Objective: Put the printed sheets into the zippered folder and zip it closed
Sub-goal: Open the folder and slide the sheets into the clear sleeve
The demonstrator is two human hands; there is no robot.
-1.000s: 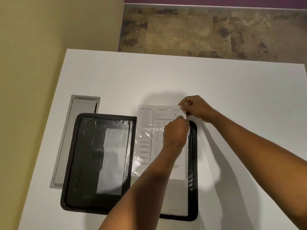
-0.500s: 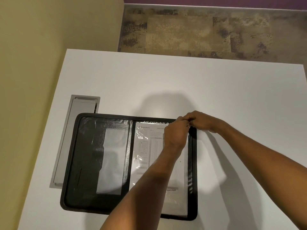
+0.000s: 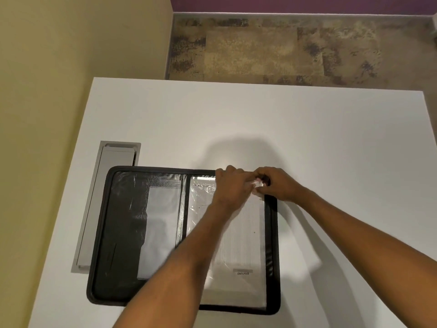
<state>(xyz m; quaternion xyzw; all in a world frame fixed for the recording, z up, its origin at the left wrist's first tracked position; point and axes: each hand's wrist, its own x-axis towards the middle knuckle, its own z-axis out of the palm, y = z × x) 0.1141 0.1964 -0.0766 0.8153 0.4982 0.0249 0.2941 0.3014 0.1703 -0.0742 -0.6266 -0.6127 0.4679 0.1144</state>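
Observation:
A black zippered folder (image 3: 123, 233) lies open flat on the white table (image 3: 260, 129). Its right half holds a clear plastic sleeve with the printed sheet (image 3: 243, 237) inside, the word ENTERED showing near the bottom. The left half has a pale pocket (image 3: 160, 233). My left hand (image 3: 230, 185) and my right hand (image 3: 275, 183) meet at the sleeve's top right corner, both pinching the crinkled plastic edge there. My left forearm covers part of the sheet.
A grey metal cable tray (image 3: 94, 209) is set into the table just left of the folder, partly under its edge. A yellow wall (image 3: 59, 67) runs along the left. Mottled carpet (image 3: 283, 50) lies beyond the table's far edge.
The printed sheet slid down from sticking out above the folder to lying fully inside the right sleeve. Both hands moved down and now pinch the sleeve's top right corner.

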